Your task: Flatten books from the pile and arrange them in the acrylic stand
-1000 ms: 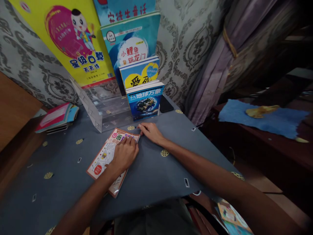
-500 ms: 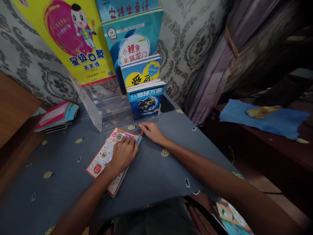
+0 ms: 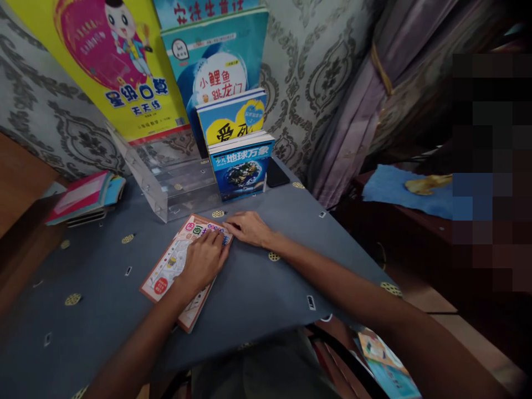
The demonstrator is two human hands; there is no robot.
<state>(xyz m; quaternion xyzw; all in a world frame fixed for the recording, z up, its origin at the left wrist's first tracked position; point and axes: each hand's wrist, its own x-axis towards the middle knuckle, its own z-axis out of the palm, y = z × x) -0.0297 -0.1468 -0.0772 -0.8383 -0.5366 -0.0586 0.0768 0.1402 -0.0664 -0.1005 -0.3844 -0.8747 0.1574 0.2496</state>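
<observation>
A slim paper booklet (image 3: 164,270) with an orange-red border, colourful title characters and a line drawing on its cover lies slanted on the table. My left hand (image 3: 204,256) rests palm down across its cover, fingers stretched toward the title and slightly bent. At the booklet's upper right corner is my right hand (image 3: 248,228), its fingers curled together against the edge. The underside of those fingers is hidden, so how firmly they grip the corner does not show. Just beyond stands a clear acrylic book rack (image 3: 160,194) with a blue book showing the Earth (image 3: 243,173) in its front tier.
Taller books, among them a yellow workbook (image 3: 145,119) and a teal book (image 3: 245,44), stand in the rear tiers. A dark phone (image 3: 276,173) lies beside the rack. Several stacked books (image 3: 85,199) are at the left. A blue cloth (image 3: 394,188) covers furniture at the right.
My right hand has come in against the booklet's corner. The light-blue edge that stuck out under the booklet's right side no longer shows. The whole view has shifted slightly.
</observation>
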